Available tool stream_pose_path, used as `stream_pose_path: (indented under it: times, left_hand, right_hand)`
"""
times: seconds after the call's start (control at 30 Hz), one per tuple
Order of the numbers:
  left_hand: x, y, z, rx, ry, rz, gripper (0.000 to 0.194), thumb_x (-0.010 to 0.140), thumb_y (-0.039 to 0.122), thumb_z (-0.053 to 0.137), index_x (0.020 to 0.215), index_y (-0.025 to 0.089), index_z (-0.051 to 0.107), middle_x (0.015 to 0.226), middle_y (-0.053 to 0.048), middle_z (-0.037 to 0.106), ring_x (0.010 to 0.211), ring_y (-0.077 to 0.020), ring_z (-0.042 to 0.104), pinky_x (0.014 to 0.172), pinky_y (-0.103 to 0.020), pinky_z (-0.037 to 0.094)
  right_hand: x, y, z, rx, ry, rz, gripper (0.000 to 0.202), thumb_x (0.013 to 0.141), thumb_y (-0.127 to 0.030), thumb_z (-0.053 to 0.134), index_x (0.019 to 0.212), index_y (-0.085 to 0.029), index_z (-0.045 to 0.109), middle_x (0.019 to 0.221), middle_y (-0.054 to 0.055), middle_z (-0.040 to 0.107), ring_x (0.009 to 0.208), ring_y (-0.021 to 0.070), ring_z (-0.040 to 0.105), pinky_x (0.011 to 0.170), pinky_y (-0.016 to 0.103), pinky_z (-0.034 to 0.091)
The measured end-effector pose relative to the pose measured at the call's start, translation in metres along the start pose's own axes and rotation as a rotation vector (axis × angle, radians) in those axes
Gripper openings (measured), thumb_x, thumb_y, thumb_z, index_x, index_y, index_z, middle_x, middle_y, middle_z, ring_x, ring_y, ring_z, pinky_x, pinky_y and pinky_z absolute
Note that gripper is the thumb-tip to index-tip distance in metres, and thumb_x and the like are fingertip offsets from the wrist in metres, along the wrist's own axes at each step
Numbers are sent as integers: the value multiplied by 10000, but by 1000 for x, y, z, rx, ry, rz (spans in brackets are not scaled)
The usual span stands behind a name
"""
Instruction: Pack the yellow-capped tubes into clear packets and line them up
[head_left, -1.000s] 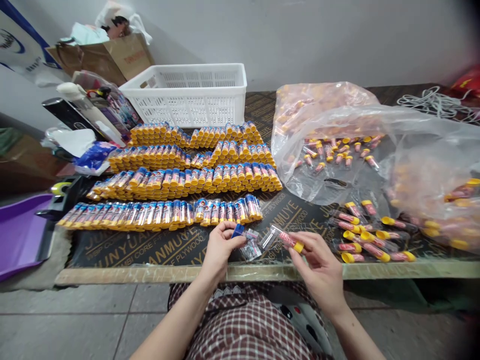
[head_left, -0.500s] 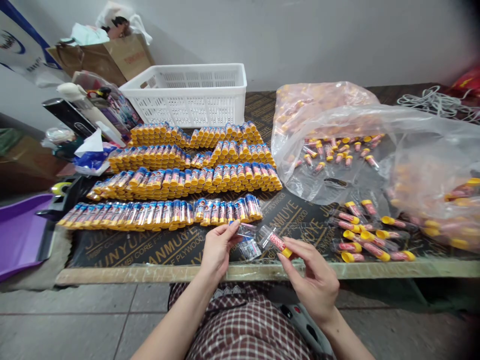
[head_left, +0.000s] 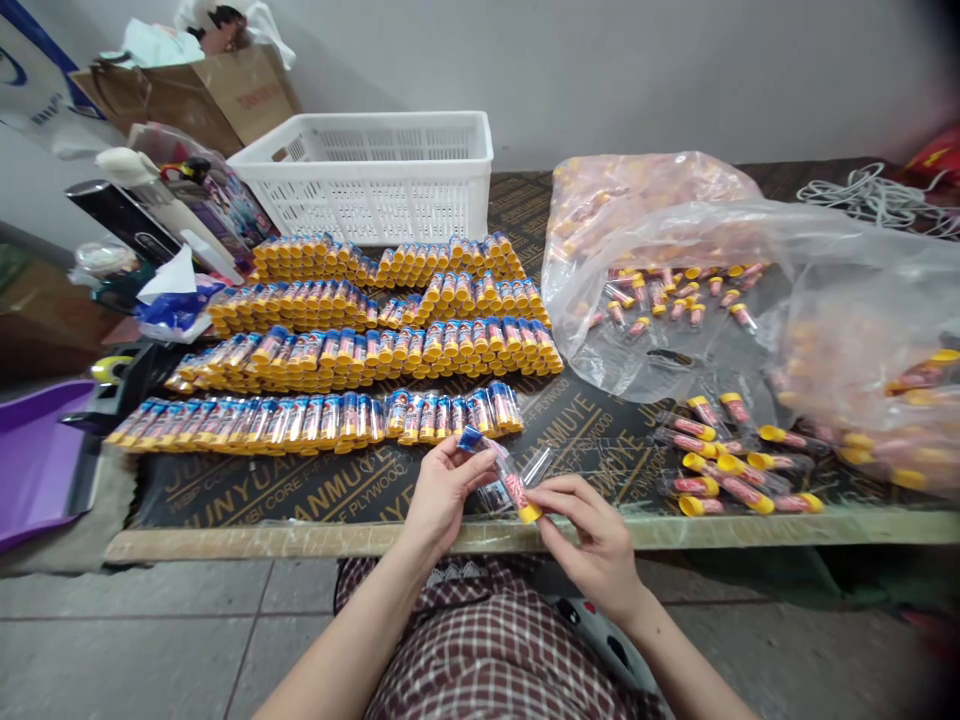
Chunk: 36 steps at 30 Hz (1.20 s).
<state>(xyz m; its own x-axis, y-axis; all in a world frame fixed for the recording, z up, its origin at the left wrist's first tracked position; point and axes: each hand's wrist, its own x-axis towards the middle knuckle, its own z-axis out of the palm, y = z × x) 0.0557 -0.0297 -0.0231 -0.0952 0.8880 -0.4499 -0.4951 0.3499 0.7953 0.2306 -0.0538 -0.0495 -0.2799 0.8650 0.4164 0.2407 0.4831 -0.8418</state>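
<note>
Close to the table's front edge, my right hand [head_left: 589, 535] pinches the yellow cap of a clear candy tube [head_left: 516, 488] filled with pink bits. My left hand [head_left: 442, 490] has thumb and fingers closed on a clear plastic sleeve with a blue end [head_left: 471, 438], at the tube's far end. The tube lines up with the sleeve; how far it reaches inside is hard to see. A flap of clear film [head_left: 538, 465] sticks up behind the tube. Beneath my left fingers lies clear printed film [head_left: 491, 497], partly hidden.
Rows of blue-and-yellow wrapped tubes [head_left: 300, 420] lie stacked on the left. Behind them stands a white basket [head_left: 375, 190]. To the right are loose yellow-capped tubes [head_left: 739, 490] and a large clear bag [head_left: 652, 195] of more tubes. A purple dustpan [head_left: 37, 460] is at far left.
My right hand has moved left with the candy tube, bringing it from apart to against the sleeve in my left hand. The sleeve's blue end now points up and left.
</note>
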Motion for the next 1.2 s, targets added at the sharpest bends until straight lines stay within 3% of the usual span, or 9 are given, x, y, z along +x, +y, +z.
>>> stream_pose_path:
  times: [0.1,0.2,0.33,0.47,0.57,0.7,1.1,1.2]
  left_hand:
    - [0,1,-1,2,-12,-24,349,576,218,815,880,140,662,776,-22,692,648,-103,616,644,-229,508]
    - [-3,1,-1,71,-101,-76,334,575,227,816,860,123,677,782,-40,695,643,-104,614,631,-218,492]
    - [-11,-2,2,230,-257,-133,251,652,308,765,771,97,699,732,-58,686,639,-108,602,637,-216,473]
    - [-15,-6,5,312,-289,-166,279,663,375,746,662,105,679,636,-30,655,563,-85,560,598,-204,451]
    - [-17,-9,5,337,-322,-197,284,655,382,751,690,107,687,651,-29,662,558,-80,556,579,-196,444]
    - [-19,-12,4,339,-341,-215,290,671,387,739,718,104,694,661,-36,665,559,-81,557,572,-196,452]
    - [-22,-13,6,332,-319,-207,294,672,399,728,695,108,685,625,-29,639,537,-77,533,556,-187,423]
    - [-14,-4,4,388,-295,-153,309,676,422,710,684,115,686,612,-31,639,517,-82,520,549,-200,414]
  right_hand:
    - [2,2,1,15,-28,5,345,806,-61,523,1069,-260,626,913,41,607,842,166,598,719,311,535]
    - [1,4,1,-34,17,13,454,784,-52,528,1180,-273,554,993,52,572,867,169,586,743,322,538]
    - [3,7,-2,-123,61,-12,689,718,-64,570,1344,-287,387,1304,99,426,1181,260,460,947,451,462]
    - [7,6,-6,-1,-72,-29,801,652,-37,545,1387,-257,313,1456,102,291,1329,303,313,1002,477,429]
    - [7,8,-7,82,-164,-46,852,612,-17,514,1403,-239,287,1423,100,358,1298,289,377,1032,475,410]
    - [3,11,-4,128,-158,-40,856,590,-9,502,1391,-247,313,1337,86,446,1241,276,449,1035,469,415]
    - [1,9,4,212,-92,-6,888,589,10,500,1407,-252,273,1354,102,429,1181,259,504,961,420,483]
    - [5,8,2,238,-108,6,897,636,-13,537,1429,-273,209,1425,105,343,1171,249,506,974,434,469]
